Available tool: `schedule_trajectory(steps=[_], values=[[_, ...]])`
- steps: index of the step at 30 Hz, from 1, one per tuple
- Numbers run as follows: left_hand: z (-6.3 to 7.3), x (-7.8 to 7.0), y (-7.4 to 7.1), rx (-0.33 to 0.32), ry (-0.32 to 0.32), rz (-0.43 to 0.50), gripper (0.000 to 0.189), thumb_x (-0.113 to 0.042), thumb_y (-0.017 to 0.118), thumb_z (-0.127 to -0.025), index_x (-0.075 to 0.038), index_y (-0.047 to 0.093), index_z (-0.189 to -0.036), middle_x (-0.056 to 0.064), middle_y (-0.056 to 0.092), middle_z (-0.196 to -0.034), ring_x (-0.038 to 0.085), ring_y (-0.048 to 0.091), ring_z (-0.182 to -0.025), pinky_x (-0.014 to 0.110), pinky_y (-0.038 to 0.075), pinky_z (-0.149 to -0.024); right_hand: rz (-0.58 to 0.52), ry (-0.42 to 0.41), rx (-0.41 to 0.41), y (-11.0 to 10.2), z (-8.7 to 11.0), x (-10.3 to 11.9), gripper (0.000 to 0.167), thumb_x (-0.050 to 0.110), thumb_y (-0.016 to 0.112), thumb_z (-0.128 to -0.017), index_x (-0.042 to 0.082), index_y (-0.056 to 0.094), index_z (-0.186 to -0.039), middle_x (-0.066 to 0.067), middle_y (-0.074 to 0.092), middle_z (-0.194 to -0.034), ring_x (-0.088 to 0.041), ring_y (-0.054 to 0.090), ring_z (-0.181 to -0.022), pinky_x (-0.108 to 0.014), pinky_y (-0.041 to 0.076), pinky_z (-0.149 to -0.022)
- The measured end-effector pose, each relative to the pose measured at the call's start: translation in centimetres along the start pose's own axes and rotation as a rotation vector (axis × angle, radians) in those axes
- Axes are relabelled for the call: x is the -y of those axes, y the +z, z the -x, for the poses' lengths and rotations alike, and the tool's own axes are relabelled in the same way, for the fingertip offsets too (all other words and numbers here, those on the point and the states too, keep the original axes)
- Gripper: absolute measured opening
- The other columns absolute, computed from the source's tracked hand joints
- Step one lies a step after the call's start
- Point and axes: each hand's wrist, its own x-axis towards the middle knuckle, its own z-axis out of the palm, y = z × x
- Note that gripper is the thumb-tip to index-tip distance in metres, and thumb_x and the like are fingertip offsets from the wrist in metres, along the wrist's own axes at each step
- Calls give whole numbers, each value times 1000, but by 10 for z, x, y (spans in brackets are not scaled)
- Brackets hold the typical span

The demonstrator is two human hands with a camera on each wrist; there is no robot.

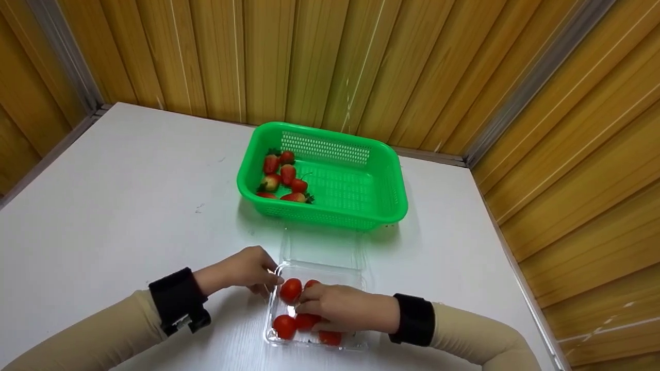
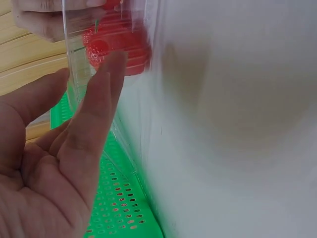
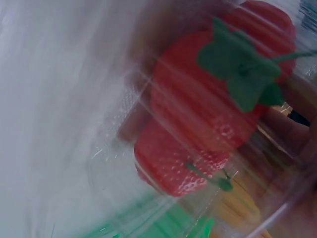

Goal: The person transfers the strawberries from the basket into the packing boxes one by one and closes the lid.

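A clear plastic box (image 1: 273, 309) holds several round red tomatoes (image 1: 284, 326). My left hand (image 1: 245, 269) is at its left side; thumb and forefinger straddle the rim, with the forefinger along the outer wall in the left wrist view. Reaching in from the right, my right hand (image 1: 340, 307) holds a tomato (image 1: 307, 322) between fingers and thumb, low among the others. The right wrist view, through the plastic, shows a tomato (image 3: 183, 94) with a green leafy top, and fingertips behind the fruit.
Beyond the box stands a green basket (image 1: 399, 180) with strawberries (image 1: 288, 174) and small round red fruits (image 1: 299, 185) in its left half. The box's clear lid (image 1: 322, 245) lies folded back toward it. Wood-patterned walls (image 1: 330, 62) border the white table (image 1: 154, 196).
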Motion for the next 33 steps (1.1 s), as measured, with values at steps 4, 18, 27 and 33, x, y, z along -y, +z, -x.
schedule_trajectory(steps=[4,18,27,33], values=[[0,1,1,-5,4,20,15,-10,72,-93,4,78,-94,20,77,-78,6,63,-54,23,60,-58,20,-11,10,0,0,1,35,20,76,-94,14,71,-127,0,71,-126,-8,67,-116,-13,54,-98],[0,2,-3,-8,1,31,27,-16,70,-95,6,75,-111,18,77,-80,15,71,-61,27,63,-61,82,-49,74,-6,-5,3,37,22,74,-95,15,68,-132,2,69,-132,-5,66,-117,-11,54,-93],[5,-18,-59,-117,35,-126,45,-22,64,-100,11,63,-131,26,76,-107,34,76,-94,33,65,-74,-56,-33,-11,-52,2,-11,37,19,71,-97,10,67,-133,-5,69,-135,-17,63,-128,-25,53,-109],[11,-41,-115,-260,44,-192,46,-24,62,-102,9,62,-134,26,75,-112,29,72,-92,37,63,-80,-55,14,-229,-111,8,-43,29,13,70,-97,4,70,-125,-14,70,-127,-28,66,-122,-36,58,-103]])
